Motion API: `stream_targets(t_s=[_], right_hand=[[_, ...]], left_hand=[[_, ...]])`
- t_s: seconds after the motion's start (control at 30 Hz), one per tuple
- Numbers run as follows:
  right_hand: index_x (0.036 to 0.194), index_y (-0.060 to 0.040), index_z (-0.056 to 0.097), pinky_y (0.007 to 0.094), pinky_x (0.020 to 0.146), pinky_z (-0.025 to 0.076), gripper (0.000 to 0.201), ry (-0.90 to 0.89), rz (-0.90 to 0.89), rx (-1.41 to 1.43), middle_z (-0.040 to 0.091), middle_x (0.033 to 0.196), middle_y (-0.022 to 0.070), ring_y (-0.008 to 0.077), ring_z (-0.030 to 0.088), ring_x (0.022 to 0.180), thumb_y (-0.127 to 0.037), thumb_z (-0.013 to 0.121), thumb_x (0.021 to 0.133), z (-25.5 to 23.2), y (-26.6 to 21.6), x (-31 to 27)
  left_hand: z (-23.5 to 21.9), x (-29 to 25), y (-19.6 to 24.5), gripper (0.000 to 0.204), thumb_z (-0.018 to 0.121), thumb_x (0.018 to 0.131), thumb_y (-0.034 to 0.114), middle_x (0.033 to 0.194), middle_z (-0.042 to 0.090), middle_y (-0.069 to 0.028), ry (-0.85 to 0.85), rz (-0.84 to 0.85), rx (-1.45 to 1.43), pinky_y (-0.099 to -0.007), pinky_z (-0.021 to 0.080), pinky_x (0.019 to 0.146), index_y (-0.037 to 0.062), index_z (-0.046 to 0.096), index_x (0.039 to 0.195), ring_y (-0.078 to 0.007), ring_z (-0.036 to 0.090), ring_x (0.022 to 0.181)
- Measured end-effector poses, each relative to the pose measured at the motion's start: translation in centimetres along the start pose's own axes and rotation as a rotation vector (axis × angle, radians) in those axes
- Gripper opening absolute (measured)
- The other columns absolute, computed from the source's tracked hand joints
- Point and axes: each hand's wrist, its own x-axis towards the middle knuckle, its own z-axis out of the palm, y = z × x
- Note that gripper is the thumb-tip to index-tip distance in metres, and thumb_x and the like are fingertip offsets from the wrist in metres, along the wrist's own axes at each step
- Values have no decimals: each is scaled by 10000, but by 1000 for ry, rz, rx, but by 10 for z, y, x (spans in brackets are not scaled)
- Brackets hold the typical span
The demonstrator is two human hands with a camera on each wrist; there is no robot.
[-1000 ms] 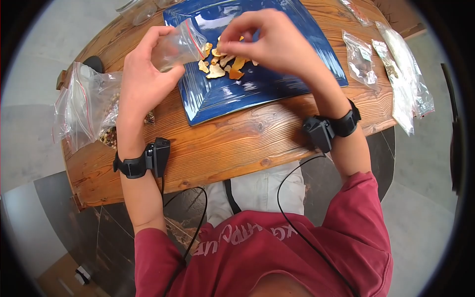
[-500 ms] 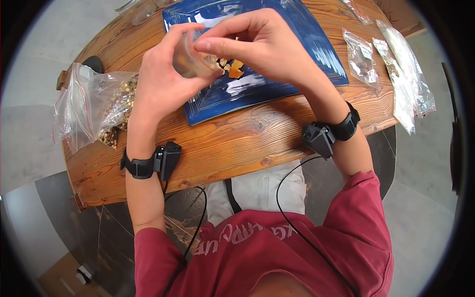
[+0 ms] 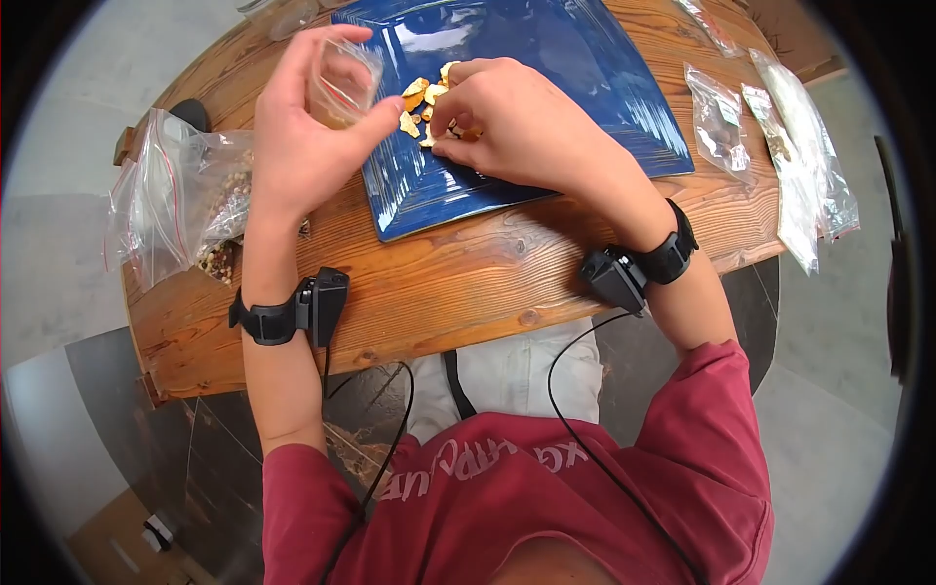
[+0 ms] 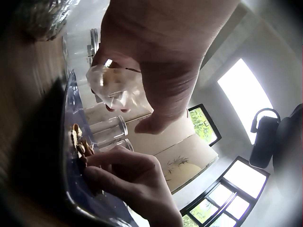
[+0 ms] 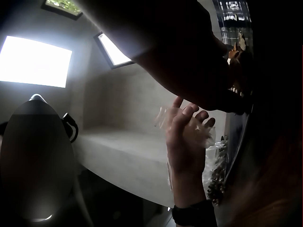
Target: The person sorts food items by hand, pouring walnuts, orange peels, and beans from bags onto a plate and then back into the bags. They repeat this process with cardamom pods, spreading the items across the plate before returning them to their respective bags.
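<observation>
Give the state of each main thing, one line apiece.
Small bag: open, in the left hand
Orange-cream pieces: loose on the plate
Blue plate: flat on the table
Large bag at left: partly filled, seal unclear
Bags at right: lying flat
Right hand: at the pieces, grip unclear

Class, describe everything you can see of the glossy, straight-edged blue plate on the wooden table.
The glossy, straight-edged blue plate looks like glazed ceramic, with fine parallel lines along its border and bright reflections. It lies flat on the brown wooden table, its far side cut off in the head view. Irregular orange-and-cream pieces lie toward its left side. The person's right grip reaches among them; whether it touches the plate is unclear.
</observation>
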Motion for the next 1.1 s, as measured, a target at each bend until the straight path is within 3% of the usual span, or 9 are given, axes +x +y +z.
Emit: stream_targets(t_s=[0.03,0.17,0.27,0.37,0.4,0.63,0.7,0.8,1.1], right_hand=[[878,-61,802,426,773,575,138,-3,3,-20,708,837,140,351,710,823,-181,773,817,-2,-1,0],[956,-35,797,297,654,539,173,169,178,232,747,820,91,147,677,700,-180,786,862,-18,2,5],[958,9,789,226,678,536,249,222,259,527,757,846,42,78,687,778,-238,782,921,-27,6,6],[957,10,787,212,693,538,247,61,387,706,755,853,49,78,693,770,-233,794,915,-27,-8,6],[968,9,782,212,684,534,239,16,451,764,753,862,45,67,685,756,-223,801,914,-27,-13,6],[979,-7,773,218,633,494,208,302,218,606,725,815,8,48,630,731,-212,772,943,-19,-2,7],[1011,-27,768,289,678,526,200,193,226,275,711,827,46,149,658,744,-177,788,880,-18,-7,5],[981,-54,774,431,833,564,173,267,-72,-89,710,953,137,328,682,976,-122,701,840,5,7,-1],[998,-92,808,361,685,537,189,33,213,71,722,836,88,248,655,728,-163,813,824,-19,4,5]], left_hand=[[-1,-1,1,546,835,777,106,872,683,-2,-37,-6,82,-297,547,774,121,613,1276,-107,666,826],[-6,0,0,516,812,720,96,846,683,-55,-101,7,294,-331,546,753,135,635,1204,-215,696,793],[-3,-2,3,551,827,747,29,835,637,-31,-116,19,399,-300,530,762,135,632,1252,-154,624,788],[5,-3,7,560,844,738,32,845,658,-50,-151,71,350,-303,534,759,136,635,1247,-170,634,779],[7,-2,12,492,857,731,174,899,713,-139,-178,76,272,-382,550,745,128,635,1168,-333,709,854],[4,-1,8,451,821,835,158,911,707,-66,-51,-78,-279,-328,560,768,60,620,1228,-191,705,838],[-3,4,10,461,795,848,106,936,701,-62,41,-132,-638,-320,562,794,11,595,1252,-173,698,852],[-9,6,2,469,760,848,47,968,698,-72,26,-65,-570,-320,561,803,-10,566,1271,-181,698,878],[5,-2,1,395,765,757,22,920,683,-81,-111,75,108,-335,547,807,69,536,1075,-214,697,871]])
